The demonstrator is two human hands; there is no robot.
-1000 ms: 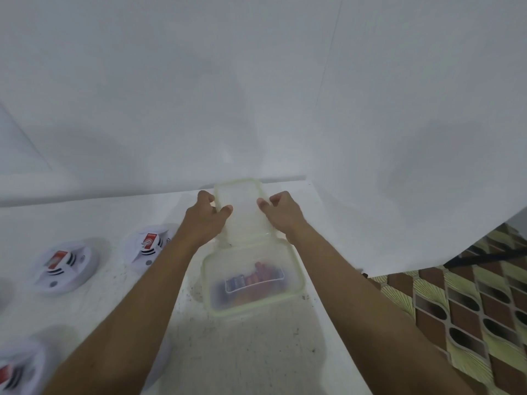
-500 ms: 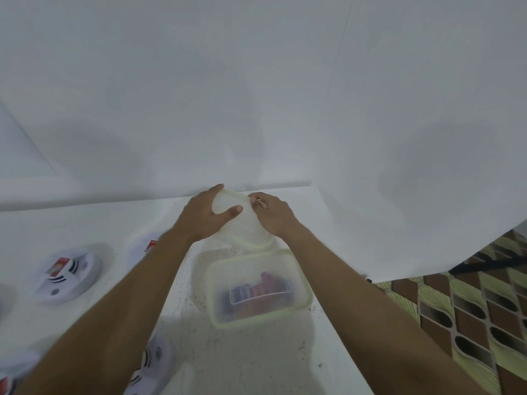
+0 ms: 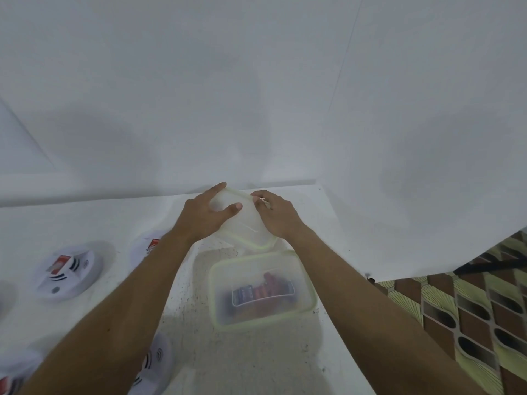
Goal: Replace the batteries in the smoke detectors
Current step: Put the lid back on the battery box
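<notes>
Since a second ago the lid (image 3: 245,223) has sunk and swung round, and now hangs tilted just beyond the container (image 3: 213,283), clear of its rim. The left hand (image 3: 204,216) lays its thumb across the lid's top face with fingers hooked over the far edge. The right hand (image 3: 278,216) clasps the right-hand edge, its fingertips hidden by the plastic. Both are closed on the lid and on nothing else. The batteries (image 3: 262,292) lie in the bottom of the open container, blurred through its milky wall, on the right part of the table (image 3: 256,363). The step in hand looks to be setting the lid aside. It would go best laid flat on bare table behind the container, with both hands then let go so that one is free to reach in. The smoke detectors (image 3: 68,270) sit to the left, one half hidden behind the left forearm and near where the lid hangs, so a leftward put-down could knock it. To the right the table edge is close, with patterned floor (image 3: 470,309) below — a lid set there may slip off.
</notes>
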